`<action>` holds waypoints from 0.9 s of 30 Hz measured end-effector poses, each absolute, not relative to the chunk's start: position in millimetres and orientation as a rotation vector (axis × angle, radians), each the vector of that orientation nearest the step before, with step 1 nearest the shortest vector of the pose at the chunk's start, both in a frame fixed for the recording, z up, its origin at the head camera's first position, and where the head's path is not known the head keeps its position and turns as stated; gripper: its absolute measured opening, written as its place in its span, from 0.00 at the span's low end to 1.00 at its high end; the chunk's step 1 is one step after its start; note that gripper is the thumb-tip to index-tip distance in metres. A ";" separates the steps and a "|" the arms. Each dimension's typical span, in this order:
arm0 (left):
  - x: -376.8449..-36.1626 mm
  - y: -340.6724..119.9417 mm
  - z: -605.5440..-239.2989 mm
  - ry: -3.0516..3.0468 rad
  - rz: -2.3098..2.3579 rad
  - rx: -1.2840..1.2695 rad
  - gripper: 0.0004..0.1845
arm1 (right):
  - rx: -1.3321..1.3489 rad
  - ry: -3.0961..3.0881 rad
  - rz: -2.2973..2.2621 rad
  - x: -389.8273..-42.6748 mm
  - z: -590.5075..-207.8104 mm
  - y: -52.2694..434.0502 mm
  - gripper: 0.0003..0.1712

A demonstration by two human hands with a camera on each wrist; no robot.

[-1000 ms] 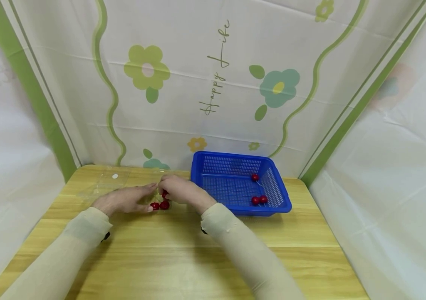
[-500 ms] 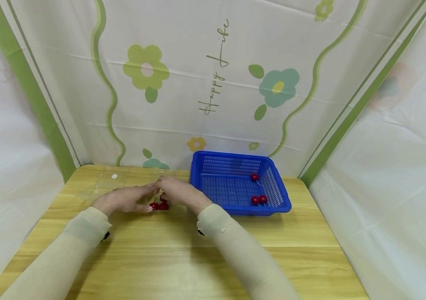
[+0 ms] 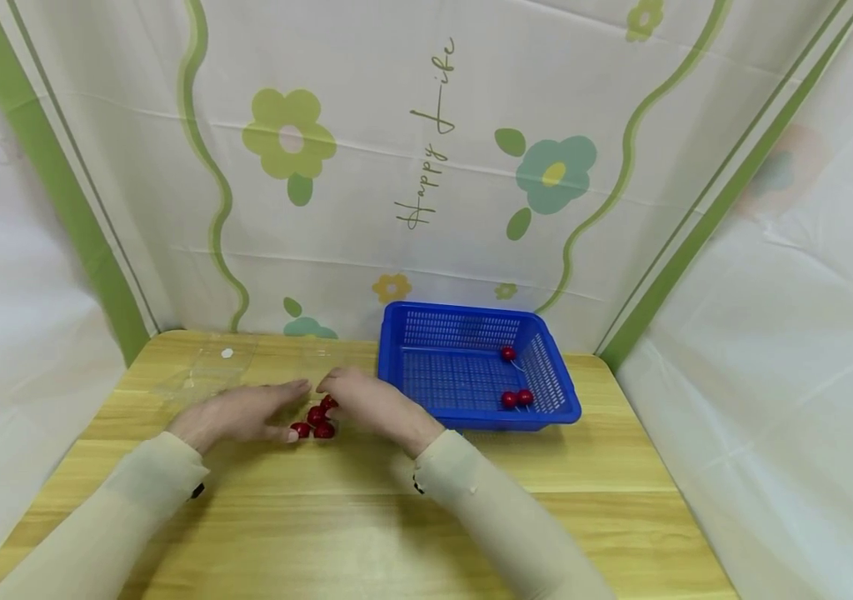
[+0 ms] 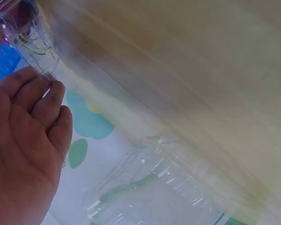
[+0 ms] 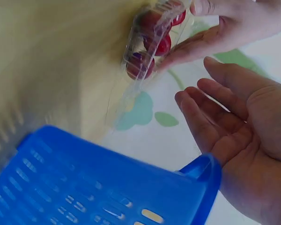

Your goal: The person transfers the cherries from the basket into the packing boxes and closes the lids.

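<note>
Our left hand lies low over the table with its fingers nearly straight, the tips against the near side of a small clear plastic clamshell box that holds a few glossy red cherries. It touches and steadies the box rather than gripping it. Our right hand comes in from the other side; in the right wrist view its fingers are relaxed and slightly cupped, holding nothing, just short of the box.

The box sits on the pale wooden table, just left of the blue perforated plastic basket. Three more red cherries lie in the basket's right half — one apart near the far wall, two touching nearer the front. A second clear plastic tray lies at the table's far left corner, behind our left hand.

What worries us is the box itself — it is thin, slick and light, and we cannot tell whether its lid is latched. With only fingertips against it, an uneven push from either side could tip it or skid it away, and the cherries are round enough to roll across the table towards an edge. Squeezing hard would likely buckle the plastic and bruise the fruit.
</note>
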State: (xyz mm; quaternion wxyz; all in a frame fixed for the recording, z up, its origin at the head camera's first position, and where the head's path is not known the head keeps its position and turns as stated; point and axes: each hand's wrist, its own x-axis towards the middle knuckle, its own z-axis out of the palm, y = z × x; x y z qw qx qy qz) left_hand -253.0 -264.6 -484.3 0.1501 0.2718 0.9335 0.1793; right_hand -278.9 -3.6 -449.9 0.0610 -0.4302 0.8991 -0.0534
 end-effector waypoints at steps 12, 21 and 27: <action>-225.8 -260.6 -481.8 2.720 0.455 0.780 0.53 | -1.329 2.778 -0.090 -237.0 -472.6 16.3 0.09; -219.2 -260.8 -482.0 2.761 0.416 0.829 0.52 | -1.293 2.839 -0.140 -229.4 -494.4 21.7 0.03; -223.4 -259.8 -474.7 2.792 0.436 0.822 0.49 | -1.284 2.885 -0.122 -227.9 -501.3 22.5 0.09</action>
